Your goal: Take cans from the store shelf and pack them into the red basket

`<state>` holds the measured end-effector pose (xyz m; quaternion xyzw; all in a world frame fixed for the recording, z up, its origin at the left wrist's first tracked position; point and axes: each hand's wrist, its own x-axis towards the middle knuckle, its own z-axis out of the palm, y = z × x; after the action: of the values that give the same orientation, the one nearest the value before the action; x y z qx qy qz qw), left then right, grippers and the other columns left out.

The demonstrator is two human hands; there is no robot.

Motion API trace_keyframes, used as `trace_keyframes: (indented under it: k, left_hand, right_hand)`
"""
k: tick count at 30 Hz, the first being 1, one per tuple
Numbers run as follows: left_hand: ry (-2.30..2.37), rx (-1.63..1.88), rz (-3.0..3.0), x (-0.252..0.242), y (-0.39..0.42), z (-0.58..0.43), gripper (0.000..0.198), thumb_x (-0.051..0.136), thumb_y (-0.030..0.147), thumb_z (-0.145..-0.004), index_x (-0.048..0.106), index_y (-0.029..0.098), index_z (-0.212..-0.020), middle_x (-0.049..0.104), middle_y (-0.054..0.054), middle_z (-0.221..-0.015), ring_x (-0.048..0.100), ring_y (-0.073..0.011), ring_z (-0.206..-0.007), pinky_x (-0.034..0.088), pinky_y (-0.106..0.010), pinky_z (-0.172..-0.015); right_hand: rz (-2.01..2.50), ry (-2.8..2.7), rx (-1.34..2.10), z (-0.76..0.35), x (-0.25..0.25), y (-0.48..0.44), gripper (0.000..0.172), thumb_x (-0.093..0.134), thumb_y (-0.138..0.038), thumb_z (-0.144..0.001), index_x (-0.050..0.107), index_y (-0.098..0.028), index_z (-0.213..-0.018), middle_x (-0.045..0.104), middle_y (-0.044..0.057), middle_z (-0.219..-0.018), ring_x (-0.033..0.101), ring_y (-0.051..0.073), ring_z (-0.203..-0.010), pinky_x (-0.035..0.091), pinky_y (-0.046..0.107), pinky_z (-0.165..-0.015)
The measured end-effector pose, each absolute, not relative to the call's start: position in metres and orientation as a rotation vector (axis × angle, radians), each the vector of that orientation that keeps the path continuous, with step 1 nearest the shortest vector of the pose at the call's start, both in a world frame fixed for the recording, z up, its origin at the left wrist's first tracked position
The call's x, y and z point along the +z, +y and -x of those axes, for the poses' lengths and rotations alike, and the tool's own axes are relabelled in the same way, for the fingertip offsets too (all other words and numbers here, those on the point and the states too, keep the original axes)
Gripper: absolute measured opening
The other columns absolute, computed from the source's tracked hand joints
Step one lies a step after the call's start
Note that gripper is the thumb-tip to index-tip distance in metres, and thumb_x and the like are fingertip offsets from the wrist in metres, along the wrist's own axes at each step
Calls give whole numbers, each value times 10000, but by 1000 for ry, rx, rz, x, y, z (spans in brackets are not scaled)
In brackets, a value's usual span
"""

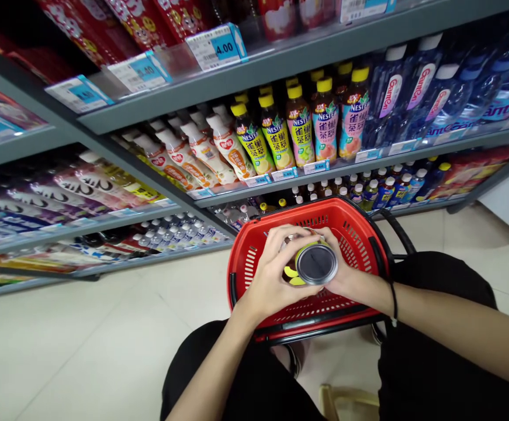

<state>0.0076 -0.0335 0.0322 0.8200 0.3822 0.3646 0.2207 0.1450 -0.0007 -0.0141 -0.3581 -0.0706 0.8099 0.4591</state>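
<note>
Both my hands are wrapped round a can with a grey metal end facing up toward me and a yellow-green edge on its label. My left hand grips it from the left side, fingers curled over the far side. From the right, my right hand closes on the same can, its fingers mostly hidden behind it. Just below them is a red plastic shopping basket with slotted walls, resting between my knees. Some bright yellow shapes show beneath my left palm; I cannot tell whether they belong to the can's label.
Ahead, a grey store shelf holds rows of drinks: yellow-capped tea bottles, white-capped bottles and blue water bottles. Price tags line its edges. Part of a pale yellow stool shows below, on the tiled floor.
</note>
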Motion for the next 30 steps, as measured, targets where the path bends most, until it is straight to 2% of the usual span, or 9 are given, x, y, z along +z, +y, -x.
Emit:
trace_keyframes:
  k: [4,10,13,15,17,21,26,28,30]
  left_hand:
    - [1045,1019,-2118,32,-32,-6,1025,872,89,-699,432,233,-1614,595,-84,-1450,564,-212,-1326,440,-343,-1158]
    - [1110,1055,-2018,29,-29,3,849,867,121,-705,551,253,-1482,615,-77,-1445,594,-251,-1331,462,-402,-1176]
    - [1184,1041,-2008,28,-26,14,874,891,154,-715,527,263,-1502,614,-65,-1450,600,-235,-1339,468,-378,-1185]
    - [1276,1026,-2015,28,-23,24,900,910,187,-724,512,275,-1527,617,-53,-1457,607,-219,-1341,475,-355,-1183]
    - [1409,1007,-2040,27,-20,34,901,925,242,-737,513,280,-1537,618,-41,-1471,614,-199,-1340,478,-318,-1173]
    - [1637,934,-2116,22,-15,44,830,907,409,-776,555,221,-1503,656,-54,-1429,655,-203,-1280,519,-317,-1111]
    - [1614,820,-2032,6,-16,36,791,883,402,-780,557,151,-1456,689,-96,-1353,696,-237,-1173,559,-363,-1047]
    - [1617,775,-1922,-2,-18,28,765,903,353,-735,577,163,-1401,706,-86,-1305,702,-252,-1134,570,-376,-1007]
    - [1606,763,-1763,-10,-21,20,757,937,323,-663,598,153,-1318,719,-96,-1258,702,-281,-1119,569,-410,-1001]
  right_hand:
    - [978,84,1997,-145,-14,-5,454,594,-638,-861,573,-186,-823,604,45,-719,612,229,-777,532,325,-707]
    - [1007,217,2089,-148,-28,-9,342,500,-505,-982,633,-190,-978,658,39,-809,592,180,-668,479,262,-569]
    - [1050,173,2118,-152,-26,-4,409,441,-532,-1018,646,-181,-1055,664,56,-827,590,177,-638,474,259,-528]
    - [1055,124,2115,-156,-22,4,504,364,-558,-1034,643,-141,-1078,682,105,-879,640,207,-704,554,312,-612]
    - [1046,37,2069,-162,-17,12,564,335,-575,-1033,633,-100,-1092,701,170,-991,695,247,-836,608,379,-776]
    - [980,-203,1937,-177,-9,27,585,388,-586,-1016,627,-90,-1213,696,207,-1191,705,281,-1062,561,440,-1037]
    - [871,-538,1785,-188,2,30,691,501,-707,-943,666,-113,-1256,651,187,-1358,638,334,-1238,511,514,-1105]
    - [826,-654,1721,-189,5,27,672,581,-716,-898,691,-131,-1209,610,171,-1435,635,354,-1246,511,533,-1094]
    - [798,-744,1699,-190,6,25,648,618,-703,-875,723,-131,-1163,618,170,-1425,656,355,-1220,520,523,-1082]
